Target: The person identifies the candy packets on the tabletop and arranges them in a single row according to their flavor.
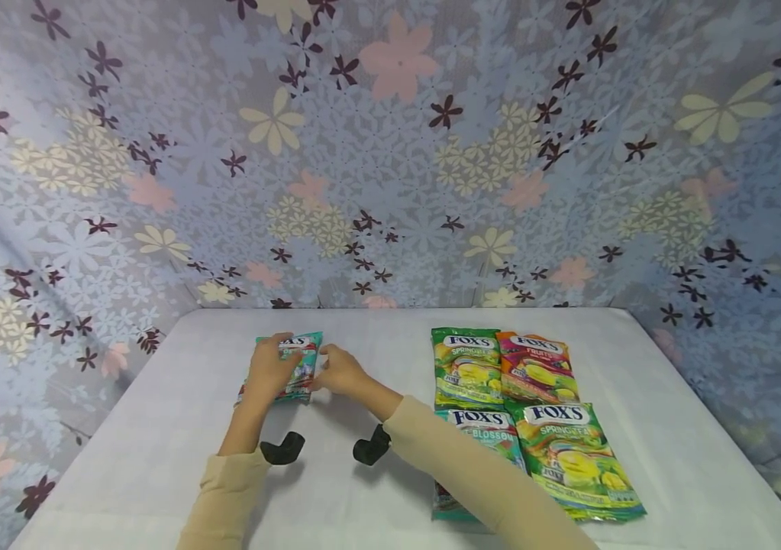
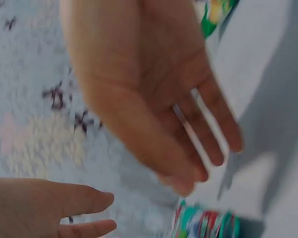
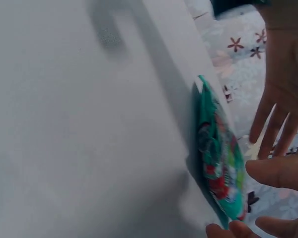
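White tabletop (image 1: 335, 504), left to right: left hand (image 1: 272, 370), fingers extending loosely, is hovering by a teal FOX'S packet (image 1: 304, 368), which is lying between both hands; right hand (image 1: 342, 371), thumb and fingers parting, is reaching alongside; second teal packet (image 1: 493, 434), two green packets (image 1: 467, 374) and red packet (image 1: 537, 374) are lying grouped.

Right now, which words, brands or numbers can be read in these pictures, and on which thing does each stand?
"FOX'S": upper green bag, lower green bag, orange bag, right teal bag.
"SPRING TEA": both green bags.
"FRUITS": orange bag.
"T BLOSSOM": right teal bag, start hidden by right sleeve.
"X'S": left teal bag, partly behind left hand.
Other print: too small or blurred.
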A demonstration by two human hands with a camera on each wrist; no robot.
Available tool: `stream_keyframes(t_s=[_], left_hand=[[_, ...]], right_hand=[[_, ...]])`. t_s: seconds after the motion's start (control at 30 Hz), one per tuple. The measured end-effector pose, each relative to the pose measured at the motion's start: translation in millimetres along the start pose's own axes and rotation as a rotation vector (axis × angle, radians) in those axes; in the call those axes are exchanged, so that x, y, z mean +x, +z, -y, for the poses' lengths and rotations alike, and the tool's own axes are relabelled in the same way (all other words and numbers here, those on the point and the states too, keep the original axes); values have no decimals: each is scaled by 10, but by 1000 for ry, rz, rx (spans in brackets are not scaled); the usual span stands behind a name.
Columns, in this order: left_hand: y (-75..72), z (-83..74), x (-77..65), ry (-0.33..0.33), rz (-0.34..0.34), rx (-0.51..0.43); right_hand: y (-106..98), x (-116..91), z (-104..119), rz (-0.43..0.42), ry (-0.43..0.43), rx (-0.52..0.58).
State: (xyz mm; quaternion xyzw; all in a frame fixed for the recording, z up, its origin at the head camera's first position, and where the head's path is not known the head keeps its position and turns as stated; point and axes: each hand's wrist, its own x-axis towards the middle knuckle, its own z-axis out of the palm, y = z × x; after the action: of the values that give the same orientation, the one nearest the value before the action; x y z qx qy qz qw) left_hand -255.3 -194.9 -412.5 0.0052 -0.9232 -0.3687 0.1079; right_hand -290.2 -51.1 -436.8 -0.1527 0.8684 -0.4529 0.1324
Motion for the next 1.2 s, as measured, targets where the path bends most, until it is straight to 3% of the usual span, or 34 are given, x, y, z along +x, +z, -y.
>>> stream_keyframes(t_s=[0.23,0.4,0.63,0.73,0.9,1.2], left_hand=[[196,-285,-169,55,127,-114],[339,-467,-322,82,207,-195],[558,-610,-534,173,290,-281],[632,-652,-610,193,332,-273],[710,-722,-707,216,388,-247],[825,-849,-835,178,500,-261]], right_hand=[[-330,-291,39,38,-18,20],[-524,-517,-72,47,-77,-4],[-769,-907,-311,40,-137,-36],[-882,-1079,-416,18,-151,-52],[-1044,-1314,-596,-35,-88,-60],[-1303,-1695,-878,-66,-76,-77]])
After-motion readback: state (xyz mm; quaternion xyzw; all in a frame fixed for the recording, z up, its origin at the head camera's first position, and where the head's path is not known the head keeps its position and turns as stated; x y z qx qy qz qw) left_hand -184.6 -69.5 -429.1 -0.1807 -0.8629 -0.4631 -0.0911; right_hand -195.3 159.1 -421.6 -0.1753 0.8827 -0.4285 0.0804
